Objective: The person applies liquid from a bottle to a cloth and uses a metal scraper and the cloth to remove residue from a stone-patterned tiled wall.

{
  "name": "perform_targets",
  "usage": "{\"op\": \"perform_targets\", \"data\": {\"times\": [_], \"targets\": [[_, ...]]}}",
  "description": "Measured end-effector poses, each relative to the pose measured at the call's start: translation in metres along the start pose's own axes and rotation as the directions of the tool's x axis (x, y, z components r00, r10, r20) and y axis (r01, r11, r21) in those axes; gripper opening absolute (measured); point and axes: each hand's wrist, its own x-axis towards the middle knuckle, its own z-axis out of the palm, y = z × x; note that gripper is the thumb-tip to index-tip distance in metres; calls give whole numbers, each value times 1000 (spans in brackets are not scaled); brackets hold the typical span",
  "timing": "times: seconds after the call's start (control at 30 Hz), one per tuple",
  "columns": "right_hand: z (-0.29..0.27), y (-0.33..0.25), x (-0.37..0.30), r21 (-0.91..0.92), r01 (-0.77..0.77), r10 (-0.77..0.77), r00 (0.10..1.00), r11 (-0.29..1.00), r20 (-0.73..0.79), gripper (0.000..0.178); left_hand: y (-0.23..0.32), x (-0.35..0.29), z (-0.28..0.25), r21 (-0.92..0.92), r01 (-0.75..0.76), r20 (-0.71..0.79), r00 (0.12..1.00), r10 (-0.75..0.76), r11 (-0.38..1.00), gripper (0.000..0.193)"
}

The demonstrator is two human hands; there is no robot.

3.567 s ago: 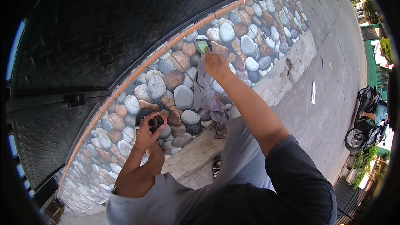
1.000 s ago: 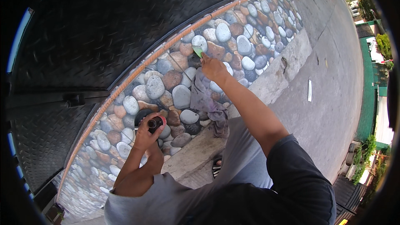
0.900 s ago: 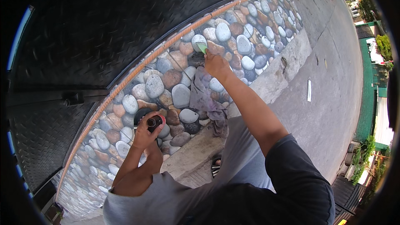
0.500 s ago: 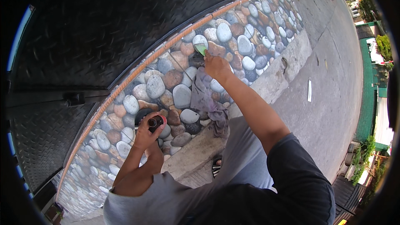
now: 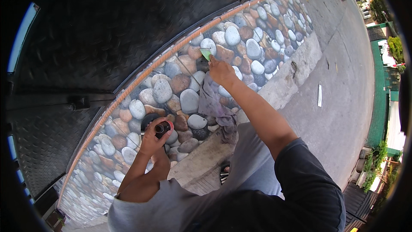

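Note:
My left hand (image 5: 150,141) is wrapped round a small dark bottle (image 5: 160,129) with a red band; its round dark top faces up. My right hand (image 5: 222,72) reaches forward, fingers pinched on a flat green scraper (image 5: 206,53). The scraper's blade lies against or just over the pebble-patterned surface (image 5: 189,101), by a pale stone; I cannot tell whether it touches. Just below that hand, a crumpled greyish-purple cloth (image 5: 213,104) is draped over the pebble pattern and hangs toward my knee.
An orange-brown edging (image 5: 171,51) runs along the pebble pattern, beneath a black textured metal gate (image 5: 98,30). A concrete curb (image 5: 296,71) borders it on the right. Grey pavement (image 5: 339,81) lies beyond, with a white strip (image 5: 319,94) on it.
My right hand has shifted the green scraper slightly left over the pebble pattern, and more of its blade shows. The left hand keeps its hold on the bottle. The view has shifted slightly.

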Motion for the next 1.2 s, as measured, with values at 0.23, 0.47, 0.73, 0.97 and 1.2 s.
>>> {"op": "perform_targets", "data": {"times": [0.23, 0.47, 0.73, 0.97, 1.2], "targets": [[8, 6, 10, -73, 86, -95, 987, 994, -133, 49, -3, 1, 1, 48, -19, -4, 1000, 19, 999, 52], [23, -12, 50, 346, -35, 145, 944, 938, -298, 51, 2, 2, 0, 46, -3, -16, 1000, 3, 999, 52], [37, -62, 67, 692, -64, 349, 894, 720, -281, 54, -2, 3, 3, 30, 0, -5, 1000, 0, 1000, 55], [12, -111, 52, 992, -50, 361, 932, 113, 6, 52, 0, 5, 4, 18, 13, -13, 1000, -12, 1000, 53], [3, -104, 45, 992, -74, 267, 959, -101, 99, 52, 2, 4, 2, 26, 29, 8, 1000, -29, 999, 52]]}}
